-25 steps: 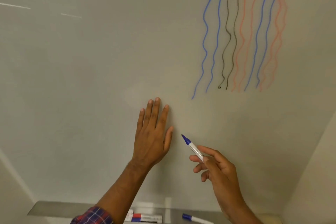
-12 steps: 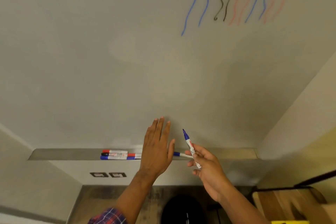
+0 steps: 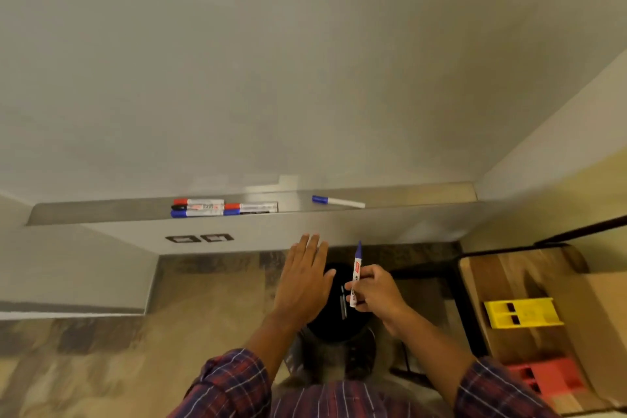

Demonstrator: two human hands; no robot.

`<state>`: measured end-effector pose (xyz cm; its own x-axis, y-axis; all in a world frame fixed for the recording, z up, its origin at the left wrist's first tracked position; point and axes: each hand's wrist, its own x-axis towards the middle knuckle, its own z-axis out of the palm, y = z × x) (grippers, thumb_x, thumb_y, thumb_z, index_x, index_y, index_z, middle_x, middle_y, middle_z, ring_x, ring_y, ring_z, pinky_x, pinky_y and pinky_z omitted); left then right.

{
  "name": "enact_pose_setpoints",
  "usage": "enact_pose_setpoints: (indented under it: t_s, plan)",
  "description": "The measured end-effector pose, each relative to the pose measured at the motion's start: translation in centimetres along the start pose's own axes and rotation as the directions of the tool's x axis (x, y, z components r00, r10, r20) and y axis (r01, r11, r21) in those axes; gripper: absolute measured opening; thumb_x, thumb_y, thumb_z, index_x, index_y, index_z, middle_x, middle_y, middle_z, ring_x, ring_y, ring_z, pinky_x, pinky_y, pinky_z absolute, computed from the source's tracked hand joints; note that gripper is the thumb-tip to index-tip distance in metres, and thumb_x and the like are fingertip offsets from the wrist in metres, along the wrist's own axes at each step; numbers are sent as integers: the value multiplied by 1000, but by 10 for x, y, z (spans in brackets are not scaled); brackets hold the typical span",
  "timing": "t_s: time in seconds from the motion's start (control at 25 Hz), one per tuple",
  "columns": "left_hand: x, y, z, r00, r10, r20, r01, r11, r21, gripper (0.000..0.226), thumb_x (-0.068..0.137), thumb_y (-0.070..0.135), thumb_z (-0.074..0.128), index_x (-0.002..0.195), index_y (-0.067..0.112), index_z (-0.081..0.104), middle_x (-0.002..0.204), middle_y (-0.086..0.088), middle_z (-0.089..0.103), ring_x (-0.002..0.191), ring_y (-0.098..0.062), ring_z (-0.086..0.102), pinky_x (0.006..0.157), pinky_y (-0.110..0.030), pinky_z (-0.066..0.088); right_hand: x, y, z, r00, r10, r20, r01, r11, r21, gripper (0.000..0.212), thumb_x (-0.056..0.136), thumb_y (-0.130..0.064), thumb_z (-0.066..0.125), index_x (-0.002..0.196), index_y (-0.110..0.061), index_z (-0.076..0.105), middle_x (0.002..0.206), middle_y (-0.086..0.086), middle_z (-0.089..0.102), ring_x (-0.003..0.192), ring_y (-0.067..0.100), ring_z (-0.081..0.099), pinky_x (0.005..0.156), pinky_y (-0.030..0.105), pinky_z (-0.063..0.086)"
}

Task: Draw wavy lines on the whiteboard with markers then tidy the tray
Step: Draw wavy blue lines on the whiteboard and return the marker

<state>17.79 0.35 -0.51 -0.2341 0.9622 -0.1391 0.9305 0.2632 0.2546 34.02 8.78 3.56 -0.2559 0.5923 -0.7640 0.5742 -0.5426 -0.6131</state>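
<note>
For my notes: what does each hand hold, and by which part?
Right hand grips the blue marker by its lower barrel; left hand holds nothing.

This looks like an office or teaching room; which of the two cannot be told. A large whiteboard (image 3: 305, 61) fills the upper half of the frame, and the long metal tray (image 3: 101, 212) along its lower edge carries a cluster of markers (image 3: 217, 208) left of centre and one loose marker (image 3: 337, 202) further right. Below it are two wall sockets (image 3: 200, 238). The floor (image 3: 101, 350) is mottled tile, and a wooden tabletop (image 3: 529, 278) at the right edge carries a yellow plastic block (image 3: 522, 312) and a red plastic block (image 3: 546, 380)
</note>
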Motion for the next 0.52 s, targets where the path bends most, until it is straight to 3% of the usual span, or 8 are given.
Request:
enact_pose_setpoints:
  t_s: [0.12, 0.32, 0.44, 0.52]
  plan:
    - [-18, 4, 45, 993, 23, 118, -29, 998, 53, 66, 106, 48, 32, 160, 11, 39, 168, -14, 38, 160, -32, 26, 129, -48, 18, 28, 42, 12, 994, 99, -43, -102, 991, -82, 18, 94, -9, 69, 107, -18, 60, 102, 11, 71, 92, 28, 72, 74, 42, 62]
    - [-37, 0, 94, 976, -17, 217, -2, 996, 86, 66, 105, 48, 37, 159, 10, 42, 167, -16, 40, 158, -36, 31, 127, -52, 26, 78, 93, 27, 987, 123, -102, -145, 960, -240, 13, 96, -11, 61, 103, -21, 57, 100, 6, 67, 88, 26, 69, 77, 50, 62]
    - [-41, -2, 99, 974, -39, 224, 18, 996, 91, 65, 107, 46, 38, 160, 9, 40, 168, -17, 37, 159, -37, 28, 128, -52, 20, 100, 107, 29, 988, 132, -76, -147, 957, -251, 32, 95, -12, 64, 125, -19, 54, 113, 8, 67, 95, 28, 69, 80, 47, 60]
    - [-43, -5, 98, 972, -59, 226, 42, 996, 80, 66, 108, 44, 45, 163, 9, 34, 171, -18, 29, 161, -37, 20, 129, -51, 13, 104, 108, 29, 988, 135, -68, -148, 956, -254, 42, 95, -14, 65, 135, -19, 51, 114, 8, 67, 93, 26, 69, 74, 42, 59]
